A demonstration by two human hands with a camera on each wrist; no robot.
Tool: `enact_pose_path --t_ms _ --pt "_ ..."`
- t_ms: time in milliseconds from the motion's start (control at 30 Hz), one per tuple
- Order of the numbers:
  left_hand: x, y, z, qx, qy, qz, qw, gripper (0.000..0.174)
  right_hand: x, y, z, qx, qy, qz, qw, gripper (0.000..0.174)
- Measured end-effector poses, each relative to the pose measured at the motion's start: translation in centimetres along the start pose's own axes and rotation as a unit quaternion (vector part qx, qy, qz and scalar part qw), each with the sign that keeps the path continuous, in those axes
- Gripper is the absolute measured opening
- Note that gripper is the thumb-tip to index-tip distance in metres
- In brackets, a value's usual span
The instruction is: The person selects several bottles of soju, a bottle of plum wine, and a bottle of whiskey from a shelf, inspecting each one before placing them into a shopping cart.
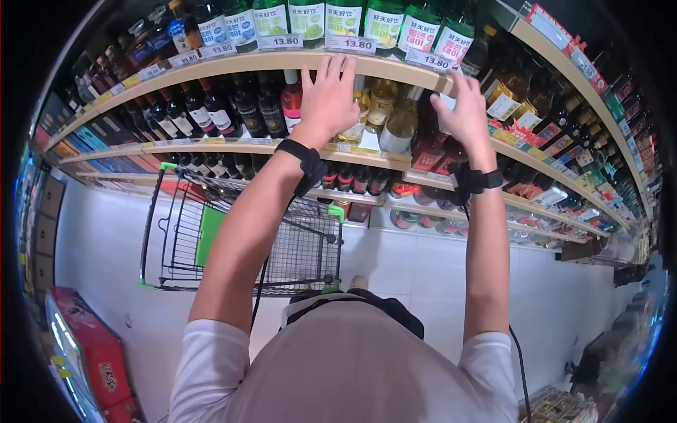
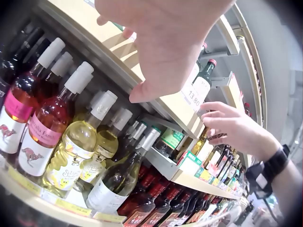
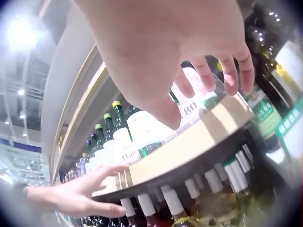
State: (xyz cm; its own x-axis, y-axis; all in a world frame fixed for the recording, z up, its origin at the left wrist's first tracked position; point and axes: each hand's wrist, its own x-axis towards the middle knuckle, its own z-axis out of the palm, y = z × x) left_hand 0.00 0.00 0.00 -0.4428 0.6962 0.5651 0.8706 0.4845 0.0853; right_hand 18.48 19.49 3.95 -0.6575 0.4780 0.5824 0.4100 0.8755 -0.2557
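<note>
In the head view my left hand (image 1: 328,99) reaches to the wooden front edge (image 1: 391,69) of a shelf, its fingers extended and holding nothing. Further right along that edge is my right hand (image 1: 465,113), thumb spread and fingers slightly bent. The right wrist view shows the right hand's fingers (image 3: 203,73) by a price tag (image 3: 189,108), nothing in their grip. Green bottles (image 1: 416,32) with pastel labels stand on this shelf above 13.80 tags (image 1: 352,44). Under the left hand, clear-glass bottles of yellow wine (image 2: 71,158) and pink wine (image 2: 45,137) line the shelf below.
A black wire shopping cart (image 1: 303,243) with green corners stands to the left, beside my body. Dark wine bottles (image 1: 211,113) fill the left shelves; more bottles (image 1: 543,120) line the right side. A red display box (image 1: 99,359) sits on the floor at lower left.
</note>
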Motion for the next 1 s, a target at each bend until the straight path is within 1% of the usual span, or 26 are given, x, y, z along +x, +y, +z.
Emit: enact_pose_path --t_ms 33,67,100,167,200,300,333,433,467,567,600,700,733,867,1000 --pt "-0.1 0.3 0.1 -0.003 -0.001 -0.002 1.0 0.088 0.9 0.5 -0.7 0.028 0.025 -0.004 0.999 0.059" --pt "-0.1 0.6 0.2 -0.006 -0.001 -0.004 1.0 0.086 2.1 1.2 -1.4 0.03 0.061 -0.042 0.997 0.05" --pt "0.0 -0.7 -0.8 0.007 -0.009 0.004 1.0 0.085 2.7 -0.9 -2.0 0.048 0.083 -0.025 0.995 0.047" --pt "0.1 0.0 -0.7 -0.006 -0.005 -0.008 1.0 0.083 4.6 -1.3 -4.1 0.051 0.1 -0.025 0.993 0.046" --pt "0.2 0.2 -0.5 -0.01 -0.001 -0.009 1.0 0.082 5.4 -1.6 -5.0 0.044 0.098 -0.016 0.994 0.05" --pt "0.0 0.1 -0.4 -0.013 -0.003 -0.012 1.0 0.081 7.3 -1.3 -5.3 0.045 0.099 -0.002 0.994 0.055" --pt "0.2 0.1 -0.5 -0.013 -0.005 -0.013 1.0 0.081 8.0 -0.7 -5.0 0.045 0.097 0.001 0.994 0.061" --pt "0.3 0.1 -0.7 -0.007 -0.015 -0.013 1.0 0.082 9.2 -0.3 -4.4 0.055 0.087 0.02 0.994 0.066" --pt "0.3 0.1 -0.8 -0.003 -0.018 -0.013 1.0 0.082 9.6 -0.3 -4.2 0.065 0.079 0.023 0.994 0.072" --pt "0.2 0.1 -1.0 -0.002 -0.018 -0.009 1.0 0.083 11.1 0.5 -3.1 0.083 0.075 0.041 0.993 0.077" --pt "0.2 0.1 -0.9 -0.001 -0.015 -0.009 1.0 0.084 11.5 0.4 -2.9 0.094 0.075 0.037 0.992 0.082" --pt "0.2 0.2 -1.0 -0.004 -0.02 -0.012 1.0 0.085 12.1 0.4 -2.4 0.112 0.031 0.086 0.989 0.085" --pt "0.3 0.2 -1.1 0.001 -0.024 -0.012 1.0 0.085 12.3 0.6 -2.0 0.118 0.016 0.097 0.988 0.088" --pt "0.2 0.1 -1.1 0.002 -0.017 -0.01 1.0 0.085 12.0 0.6 -1.7 0.126 0.033 0.089 0.987 0.093" --pt "0.2 0.2 -1.1 -0.005 -0.015 -0.013 1.0 0.084 12.5 0.9 -1.9 0.139 0.001 0.105 0.985 0.097"
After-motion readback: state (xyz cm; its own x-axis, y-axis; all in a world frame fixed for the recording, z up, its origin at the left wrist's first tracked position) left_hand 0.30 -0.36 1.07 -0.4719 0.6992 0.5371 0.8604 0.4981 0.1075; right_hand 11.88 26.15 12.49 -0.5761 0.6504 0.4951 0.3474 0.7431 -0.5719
